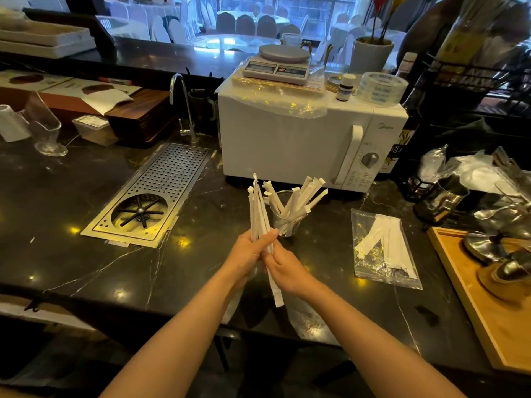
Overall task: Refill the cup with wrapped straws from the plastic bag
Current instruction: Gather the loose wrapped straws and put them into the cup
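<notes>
A bundle of white paper-wrapped straws [258,209] stands upright in my two hands above the dark counter. My left hand [249,252] is closed around its middle. My right hand [287,268] grips the lower part, and one straw's end sticks out below it. Just behind the bundle stands a clear cup [287,222] holding several wrapped straws that fan out to the right. A clear plastic bag [383,248] lies flat on the counter to the right, with a few wrapped straws still inside.
A white microwave [304,139] stands behind the cup with a scale [280,64] on top. A perforated metal rinser tray [152,193] is set into the counter at left. A wooden tray [471,297] with metal utensils sits at right.
</notes>
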